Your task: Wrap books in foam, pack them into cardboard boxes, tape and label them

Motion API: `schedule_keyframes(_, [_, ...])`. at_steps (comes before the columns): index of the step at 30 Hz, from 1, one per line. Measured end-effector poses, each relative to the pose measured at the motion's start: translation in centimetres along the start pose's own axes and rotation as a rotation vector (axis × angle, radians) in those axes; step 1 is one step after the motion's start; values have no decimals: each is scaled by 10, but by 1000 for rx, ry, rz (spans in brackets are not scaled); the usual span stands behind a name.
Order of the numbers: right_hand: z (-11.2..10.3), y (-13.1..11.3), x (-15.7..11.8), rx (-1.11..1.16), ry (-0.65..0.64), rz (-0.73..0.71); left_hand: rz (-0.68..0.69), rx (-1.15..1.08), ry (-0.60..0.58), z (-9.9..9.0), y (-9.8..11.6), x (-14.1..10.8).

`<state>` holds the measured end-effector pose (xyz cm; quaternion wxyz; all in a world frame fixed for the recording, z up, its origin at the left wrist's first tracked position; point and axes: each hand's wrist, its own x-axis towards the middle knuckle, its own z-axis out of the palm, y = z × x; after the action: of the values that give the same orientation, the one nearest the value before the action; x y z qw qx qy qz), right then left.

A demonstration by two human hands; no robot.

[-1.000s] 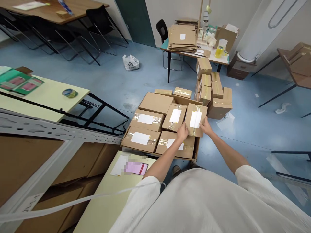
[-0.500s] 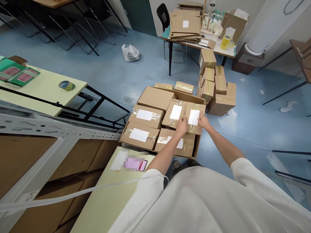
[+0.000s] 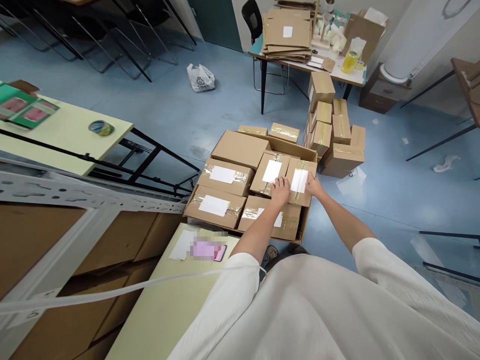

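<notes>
Two bare hands at a packed carton (image 3: 292, 149). Compared with one second earlier, the white-labelled box (image 3: 300, 181) sits lower, within the carton's right side, and the left hand (image 3: 280, 191) has flattened, fingers extended over the neighbouring box (image 3: 270, 172). The right hand (image 3: 314, 185) curls at the right edge; whether it grips cannot be told. Labelled face upward; long axis running away from the person.

One carton (image 3: 290, 149) holds five labelled boxes (image 3: 226, 176) and one plain box (image 3: 240, 148).

Large open carton (image 3: 294, 149), taped boxes (image 3: 225, 176) inside
</notes>
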<state>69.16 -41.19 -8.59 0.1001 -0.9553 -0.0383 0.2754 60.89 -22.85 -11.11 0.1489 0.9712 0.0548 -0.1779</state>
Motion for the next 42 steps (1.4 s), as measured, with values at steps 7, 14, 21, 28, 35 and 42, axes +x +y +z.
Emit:
schedule_keyframes(7, [16,-5,-42,-70,223,-140,47,-66,48,-12,-27,-48])
schedule_keyframes(14, [53,-39,-103,-61,298,-359,64,-139,130,-4,-61,-128])
schedule_keyframes(21, [87,-92,-153,-117,251,-566,-42,-150,181,6,-106,-206])
schedule_keyframes(28, [114,-152,-162,-196,194,-840,-269,-213,299,16,-140,-273])
schedule_keyframes(35, [146,-184,-171,-304,45,-1111,-568,-325,317,51,-134,-331])
schedule_keyframes(42, [175,-188,-204,-379,-91,-1294,-786,-402,345,97,-110,-394])
